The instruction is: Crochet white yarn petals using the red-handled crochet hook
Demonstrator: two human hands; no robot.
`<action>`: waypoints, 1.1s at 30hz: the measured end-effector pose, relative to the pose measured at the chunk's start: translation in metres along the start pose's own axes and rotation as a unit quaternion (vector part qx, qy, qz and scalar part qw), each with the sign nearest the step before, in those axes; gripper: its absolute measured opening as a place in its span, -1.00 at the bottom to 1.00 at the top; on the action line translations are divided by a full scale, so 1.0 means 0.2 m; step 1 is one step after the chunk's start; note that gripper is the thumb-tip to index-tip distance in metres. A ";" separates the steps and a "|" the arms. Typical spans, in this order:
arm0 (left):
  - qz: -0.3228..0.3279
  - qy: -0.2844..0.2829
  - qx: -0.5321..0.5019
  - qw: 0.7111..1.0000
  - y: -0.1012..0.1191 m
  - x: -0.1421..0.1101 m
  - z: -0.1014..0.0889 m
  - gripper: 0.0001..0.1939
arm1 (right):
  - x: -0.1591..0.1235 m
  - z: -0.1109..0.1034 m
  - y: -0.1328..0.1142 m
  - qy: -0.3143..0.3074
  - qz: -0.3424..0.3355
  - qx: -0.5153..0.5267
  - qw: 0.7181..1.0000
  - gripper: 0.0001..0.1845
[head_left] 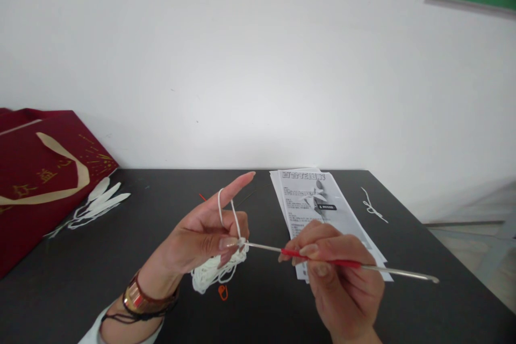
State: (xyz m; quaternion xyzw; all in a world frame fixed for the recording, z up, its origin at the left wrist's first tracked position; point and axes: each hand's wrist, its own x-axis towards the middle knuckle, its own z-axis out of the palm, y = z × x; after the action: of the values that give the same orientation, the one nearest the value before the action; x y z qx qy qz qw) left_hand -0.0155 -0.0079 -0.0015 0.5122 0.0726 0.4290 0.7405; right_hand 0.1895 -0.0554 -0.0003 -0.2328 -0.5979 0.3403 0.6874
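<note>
My right hand (342, 274) grips a crochet hook (346, 264) by its red middle, with one metal end sticking out to the right. The hook's other end reaches left to a small bit of white crochet work (242, 243). My left hand (209, 231) pinches that work between thumb and fingers. White yarn (237, 217) loops round its raised index finger and runs down to the hook. Behind and below the left hand lies a loose bundle of white yarn (205, 278) on the dark table. An orange stitch marker (223, 293) rests just below the bundle.
Printed pattern sheets (346, 209) lie behind my right hand. A short white yarn scrap (373, 207) is at the right. White crocheted petals (102, 201) lie at the left beside a dark red gift bag (36, 172). A white wall (242, 64) stands behind the table (419, 258).
</note>
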 end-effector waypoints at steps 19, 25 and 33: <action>-0.001 0.031 0.022 0.999 -0.02 -0.01 -0.04 -0.18 | -0.01 0.01 0.01 -0.006 0.002 -0.022 1.000 -0.73; -0.002 0.010 -0.002 1.000 -0.04 0.00 -0.02 -0.22 | -0.03 0.01 0.02 -0.038 -0.023 -0.085 0.995 -0.62; 0.011 0.014 -0.024 1.000 -0.05 0.01 0.00 -0.24 | -0.01 0.05 0.00 -0.092 -0.112 -0.139 0.980 -0.44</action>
State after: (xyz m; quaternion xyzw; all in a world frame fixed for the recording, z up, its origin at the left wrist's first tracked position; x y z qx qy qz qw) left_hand -0.0086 -0.0077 -0.0082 0.4890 0.0667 0.4461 0.7466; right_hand 0.1796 -0.0570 0.0002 -0.2253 -0.7221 0.1949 0.6243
